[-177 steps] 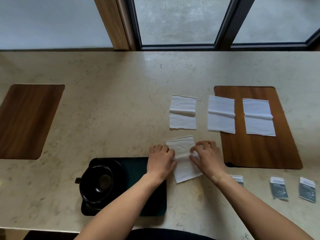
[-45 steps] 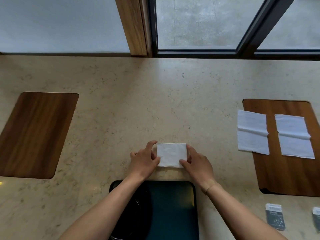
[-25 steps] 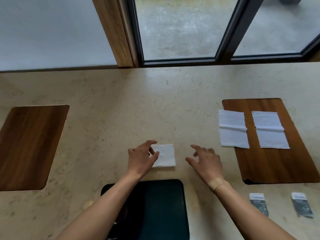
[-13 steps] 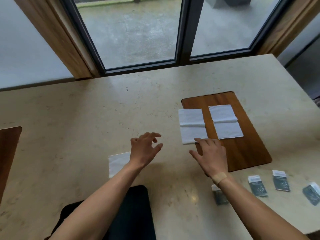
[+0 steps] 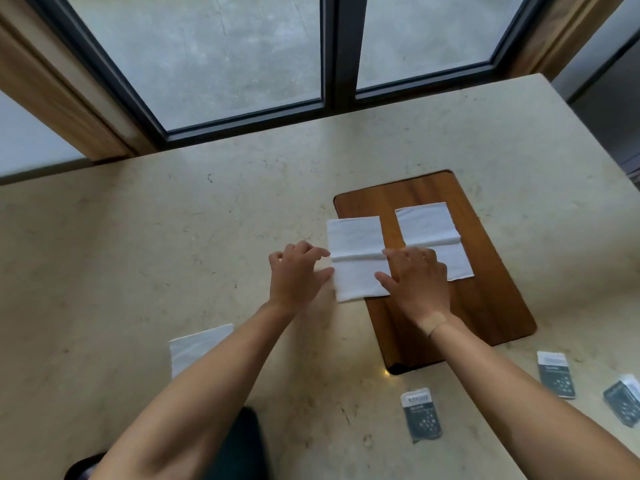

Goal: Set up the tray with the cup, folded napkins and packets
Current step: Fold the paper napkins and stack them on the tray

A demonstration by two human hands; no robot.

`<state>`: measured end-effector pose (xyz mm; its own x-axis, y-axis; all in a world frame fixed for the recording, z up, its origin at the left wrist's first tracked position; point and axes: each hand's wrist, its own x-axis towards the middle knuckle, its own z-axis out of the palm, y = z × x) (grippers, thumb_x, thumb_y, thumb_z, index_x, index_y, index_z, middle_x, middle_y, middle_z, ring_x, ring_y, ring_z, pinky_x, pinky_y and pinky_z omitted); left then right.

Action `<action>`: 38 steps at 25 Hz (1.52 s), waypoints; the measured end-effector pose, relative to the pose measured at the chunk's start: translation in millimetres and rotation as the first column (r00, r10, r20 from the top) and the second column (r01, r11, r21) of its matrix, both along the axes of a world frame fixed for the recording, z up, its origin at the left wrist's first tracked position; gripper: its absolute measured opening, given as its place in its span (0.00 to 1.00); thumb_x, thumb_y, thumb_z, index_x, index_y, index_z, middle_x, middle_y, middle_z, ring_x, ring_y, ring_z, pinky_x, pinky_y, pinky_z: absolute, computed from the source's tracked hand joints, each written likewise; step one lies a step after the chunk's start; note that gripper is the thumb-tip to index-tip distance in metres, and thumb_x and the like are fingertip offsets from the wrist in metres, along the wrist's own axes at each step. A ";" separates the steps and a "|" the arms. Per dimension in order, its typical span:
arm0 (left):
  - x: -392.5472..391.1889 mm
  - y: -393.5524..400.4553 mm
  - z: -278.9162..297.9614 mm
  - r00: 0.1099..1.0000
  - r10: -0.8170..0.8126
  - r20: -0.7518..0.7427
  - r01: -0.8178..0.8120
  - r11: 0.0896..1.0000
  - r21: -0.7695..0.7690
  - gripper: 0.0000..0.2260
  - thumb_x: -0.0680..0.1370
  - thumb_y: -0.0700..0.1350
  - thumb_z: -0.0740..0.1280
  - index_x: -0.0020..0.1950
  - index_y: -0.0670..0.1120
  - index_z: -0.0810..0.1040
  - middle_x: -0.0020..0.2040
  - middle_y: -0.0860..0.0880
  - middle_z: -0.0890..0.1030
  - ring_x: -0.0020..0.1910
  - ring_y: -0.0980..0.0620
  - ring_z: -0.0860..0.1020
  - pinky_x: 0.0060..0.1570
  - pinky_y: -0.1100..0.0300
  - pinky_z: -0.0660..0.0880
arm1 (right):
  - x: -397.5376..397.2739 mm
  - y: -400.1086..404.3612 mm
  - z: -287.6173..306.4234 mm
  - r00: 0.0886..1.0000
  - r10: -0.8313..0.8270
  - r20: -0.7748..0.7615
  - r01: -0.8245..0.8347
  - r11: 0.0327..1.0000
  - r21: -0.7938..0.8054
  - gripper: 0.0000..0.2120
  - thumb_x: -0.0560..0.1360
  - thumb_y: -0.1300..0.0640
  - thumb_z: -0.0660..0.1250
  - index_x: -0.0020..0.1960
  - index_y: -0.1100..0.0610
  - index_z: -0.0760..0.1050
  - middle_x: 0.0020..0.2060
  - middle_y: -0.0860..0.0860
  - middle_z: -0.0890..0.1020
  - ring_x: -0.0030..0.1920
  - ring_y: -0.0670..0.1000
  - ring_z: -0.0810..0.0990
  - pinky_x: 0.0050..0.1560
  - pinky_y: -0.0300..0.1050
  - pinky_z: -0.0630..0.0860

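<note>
An unfolded white napkin (image 5: 356,251) lies half on the wooden mat (image 5: 485,306), half on the stone counter. My left hand (image 5: 296,275) touches its left edge with fingers spread. My right hand (image 5: 417,280) rests on its right edge, fingers apart. A second unfolded napkin (image 5: 429,225) lies on the mat just right of it, partly behind my right hand. A folded napkin (image 5: 194,346) sits on the counter under my left forearm. Three dark packets (image 5: 420,414) (image 5: 556,374) (image 5: 623,403) lie at the lower right. Only a corner of the dark tray (image 5: 239,448) shows at the bottom; the cup is hidden.
The counter's right edge (image 5: 588,140) runs close behind the mat. A window with dark frames (image 5: 341,50) stands along the far side. Bare stone counter (image 5: 121,254) stretches to the left.
Both hands moved away from the folded napkin to the right and now lie on the unfolded napkin's two sides. The view turned further right and down.
</note>
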<state>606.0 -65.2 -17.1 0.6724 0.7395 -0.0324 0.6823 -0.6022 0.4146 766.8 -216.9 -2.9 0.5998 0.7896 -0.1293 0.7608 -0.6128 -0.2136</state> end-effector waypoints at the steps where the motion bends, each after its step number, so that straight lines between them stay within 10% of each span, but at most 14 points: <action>1: 5.3 1.2 -3.5 1.000 -0.003 -0.012 0.003 1.000 0.011 0.13 0.72 0.53 0.71 0.55 0.54 0.82 0.51 0.53 0.80 0.53 0.50 0.76 0.53 0.50 0.63 | 3.5 4.7 -5.2 1.000 0.010 -0.005 -0.010 1.000 0.023 0.21 0.74 0.41 0.66 0.65 0.49 0.73 0.59 0.51 0.78 0.61 0.57 0.72 0.55 0.54 0.72; 19: 11.7 1.2 -1.0 0.991 0.028 0.130 -0.025 0.999 -0.024 0.02 0.74 0.44 0.71 0.46 0.47 0.82 0.49 0.49 0.80 0.49 0.50 0.76 0.50 0.55 0.63 | 6.2 23.9 -14.3 0.983 -0.077 -0.168 0.116 0.965 0.235 0.06 0.73 0.52 0.69 0.45 0.54 0.77 0.43 0.51 0.81 0.46 0.52 0.75 0.42 0.49 0.78; 26: -26.1 -12.6 44.7 0.955 0.095 0.281 -0.005 0.952 -0.305 0.02 0.78 0.45 0.64 0.49 0.49 0.76 0.46 0.53 0.82 0.47 0.55 0.79 0.48 0.61 0.72 | -24.9 3.7 21.8 0.768 -0.105 -0.632 0.275 0.945 0.177 0.10 0.71 0.43 0.65 0.49 0.43 0.71 0.46 0.41 0.79 0.46 0.45 0.78 0.49 0.50 0.79; 38: -136.4 -35.1 78.6 0.917 0.285 0.278 -0.083 0.819 -0.568 0.08 0.74 0.57 0.67 0.49 0.57 0.74 0.42 0.56 0.83 0.40 0.63 0.79 0.34 0.70 0.71 | -120.2 -17.2 60.7 0.549 0.046 -0.835 0.327 0.907 0.265 0.07 0.72 0.54 0.72 0.50 0.51 0.80 0.45 0.46 0.85 0.47 0.47 0.83 0.54 0.55 0.80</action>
